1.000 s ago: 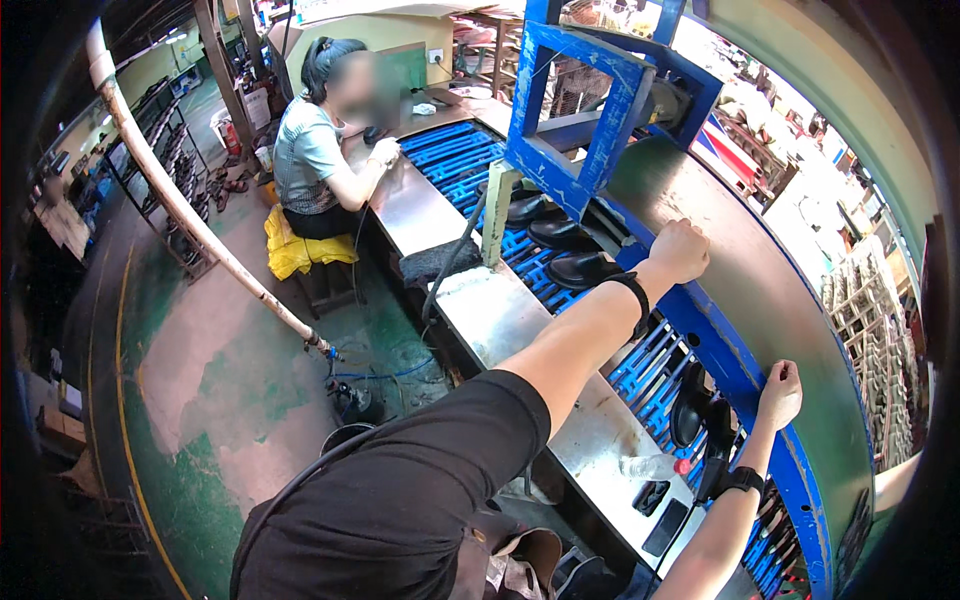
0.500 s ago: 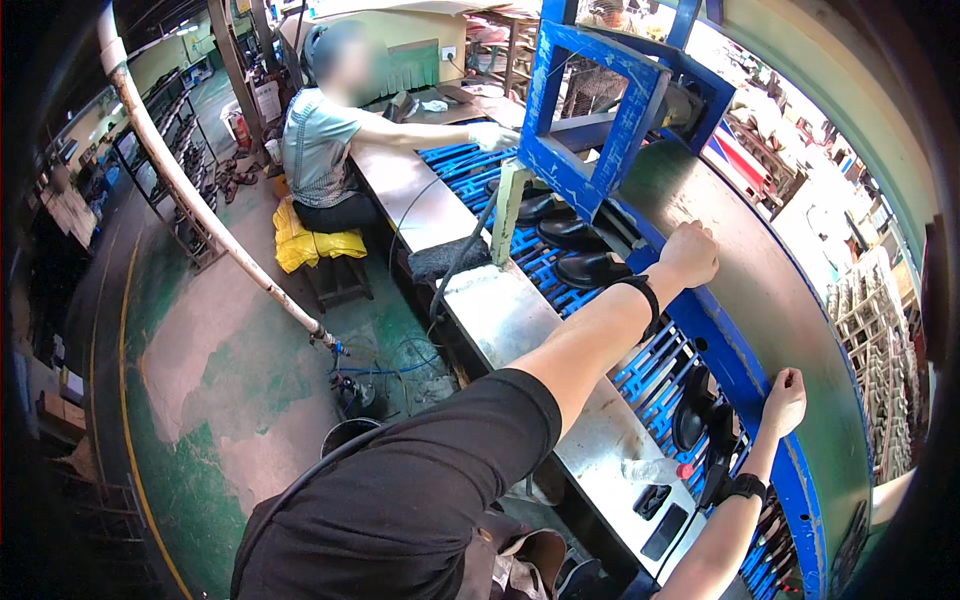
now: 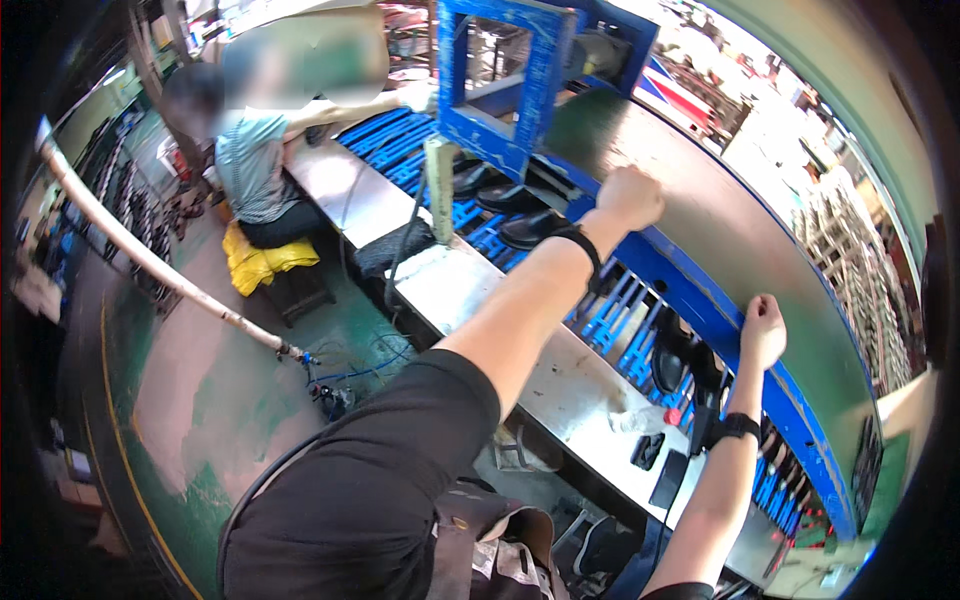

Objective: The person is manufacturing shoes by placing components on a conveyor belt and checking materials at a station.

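Both my arms reach over a conveyor of blue slats [image 3: 615,325] toward a long blue-edged metal shelf [image 3: 715,215]. At the shelf's near edge my left hand [image 3: 632,198] is closed in a fist. Farther right along the same edge, my right hand [image 3: 765,332] has its fingers curled shut. Whatever either hand may hold is hidden. Below the shelf, black shoes ride on the slats: one shoe [image 3: 528,230] just left of my left wrist, another shoe [image 3: 670,358] between my forearms. Dark bands circle both wrists.
A metal ledge [image 3: 570,395] on the near side carries a clear bottle with a red cap [image 3: 672,416], a small black object [image 3: 648,450] and a phone [image 3: 669,480]. A blue frame [image 3: 490,85] rises on the left. Beyond it, a co-worker [image 3: 258,165] sits reaching over the conveyor.
The view has swung, so the bench, frame and co-worker appear farther left. Both hands stay closed at the shelf edge, my right hand slightly higher in the picture.
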### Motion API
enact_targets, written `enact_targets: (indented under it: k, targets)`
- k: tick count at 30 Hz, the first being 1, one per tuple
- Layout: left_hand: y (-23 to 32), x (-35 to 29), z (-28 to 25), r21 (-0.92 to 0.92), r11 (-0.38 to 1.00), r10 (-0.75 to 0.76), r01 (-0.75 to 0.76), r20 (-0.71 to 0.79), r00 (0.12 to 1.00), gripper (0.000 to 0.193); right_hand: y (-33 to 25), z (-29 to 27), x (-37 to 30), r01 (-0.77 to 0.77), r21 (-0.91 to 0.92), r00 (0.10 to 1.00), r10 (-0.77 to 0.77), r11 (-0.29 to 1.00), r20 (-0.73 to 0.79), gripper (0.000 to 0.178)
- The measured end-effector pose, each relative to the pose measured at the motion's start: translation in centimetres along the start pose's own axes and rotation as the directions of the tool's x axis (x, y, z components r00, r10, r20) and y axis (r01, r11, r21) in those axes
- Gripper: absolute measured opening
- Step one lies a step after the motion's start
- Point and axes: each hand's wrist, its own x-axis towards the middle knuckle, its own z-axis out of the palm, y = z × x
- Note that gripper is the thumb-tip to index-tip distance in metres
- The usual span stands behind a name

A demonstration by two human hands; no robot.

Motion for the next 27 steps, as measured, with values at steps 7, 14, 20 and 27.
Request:
enact_targets:
  k: [7,14,20,27]
  targets:
    - [0.2,0.0,0.0,-0.053,0.996,0.069,-0.074,-0.092,0.993,0.025,-0.3,-1.1,0.0,-0.027,-0.007,1.000,0.027,1.000,-0.015,0.013]
    - [0.2,0.0,-0.2,-0.037,0.998,0.049,-0.052,-0.074,0.996,0.023,-0.7,-1.2,-0.1,-0.027,0.033,1.000,0.028,0.999,-0.008,0.010]
    - [0.4,0.0,-0.3,-0.011,1.000,0.027,-0.028,-0.035,0.999,0.027,-0.7,-1.2,-0.1,-0.059,0.006,0.998,0.059,0.998,0.035,0.010]
    - [0.3,-0.1,0.0,-0.067,0.996,0.059,-0.067,-0.106,0.993,0.022,-0.7,-1.4,-0.1,-0.055,0.018,0.998,0.054,0.998,0.024,0.011]
